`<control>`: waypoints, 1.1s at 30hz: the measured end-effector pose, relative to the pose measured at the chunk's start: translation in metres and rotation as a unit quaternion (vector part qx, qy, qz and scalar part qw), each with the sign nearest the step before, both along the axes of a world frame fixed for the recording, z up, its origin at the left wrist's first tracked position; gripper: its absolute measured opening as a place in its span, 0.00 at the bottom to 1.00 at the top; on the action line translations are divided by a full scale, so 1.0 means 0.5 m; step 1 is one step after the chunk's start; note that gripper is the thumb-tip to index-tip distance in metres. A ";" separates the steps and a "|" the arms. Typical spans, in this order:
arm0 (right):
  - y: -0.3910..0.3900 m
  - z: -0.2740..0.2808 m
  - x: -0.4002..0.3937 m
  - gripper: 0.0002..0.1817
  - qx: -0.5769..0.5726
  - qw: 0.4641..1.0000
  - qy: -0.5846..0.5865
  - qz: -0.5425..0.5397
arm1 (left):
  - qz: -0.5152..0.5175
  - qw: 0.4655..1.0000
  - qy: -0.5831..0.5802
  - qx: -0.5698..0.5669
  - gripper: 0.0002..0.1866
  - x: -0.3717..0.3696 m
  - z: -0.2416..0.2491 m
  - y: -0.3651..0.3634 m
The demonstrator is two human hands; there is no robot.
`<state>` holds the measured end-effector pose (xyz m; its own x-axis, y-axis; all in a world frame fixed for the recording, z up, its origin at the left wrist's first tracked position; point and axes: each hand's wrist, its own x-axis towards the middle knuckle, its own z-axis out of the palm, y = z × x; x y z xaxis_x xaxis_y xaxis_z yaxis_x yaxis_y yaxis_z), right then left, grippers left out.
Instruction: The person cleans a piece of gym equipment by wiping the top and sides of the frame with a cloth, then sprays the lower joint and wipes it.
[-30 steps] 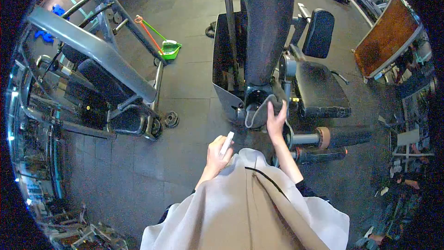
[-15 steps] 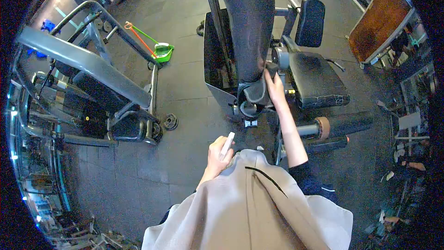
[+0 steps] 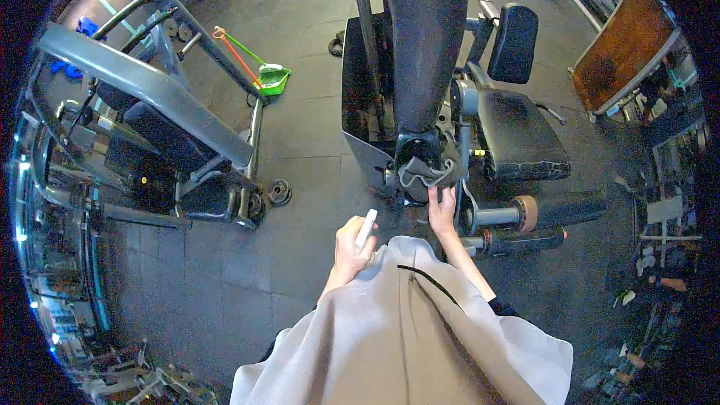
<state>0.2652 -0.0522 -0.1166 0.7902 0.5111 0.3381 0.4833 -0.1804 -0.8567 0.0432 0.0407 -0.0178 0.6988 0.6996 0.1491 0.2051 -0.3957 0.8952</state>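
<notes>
Grey cloth (image 3: 442, 176), limp, wavy-edged, gripped by right hand (image 3: 442, 214); left hand (image 3: 350, 246) clasps slim white bar (image 3: 366, 229).

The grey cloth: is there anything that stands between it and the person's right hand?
Nothing visible does: the right hand meets the lower edge of the grey cloth directly. The left hand, holding a white object, is apart, off to the left.

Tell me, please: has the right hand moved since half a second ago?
Yes. Against the black seat, the right hand has come back toward the wearer: it was beside the seat, now it is past the seat's near edge.
</notes>
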 end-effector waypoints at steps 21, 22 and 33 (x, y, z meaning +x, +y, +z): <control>0.158 0.174 0.191 0.37 -0.145 0.988 0.026 0.055 | -0.022 1.000 0.004 -0.006 0.10 -0.019 -0.010 -0.023; 0.155 0.159 0.188 0.37 -0.148 0.987 0.043 0.049 | -0.026 1.000 0.001 -0.001 0.10 -0.018 -0.018 -0.026; 0.047 0.118 0.057 0.31 -0.095 0.992 0.064 0.045 | -0.042 0.999 -0.017 -0.019 0.11 0.011 0.013 -0.029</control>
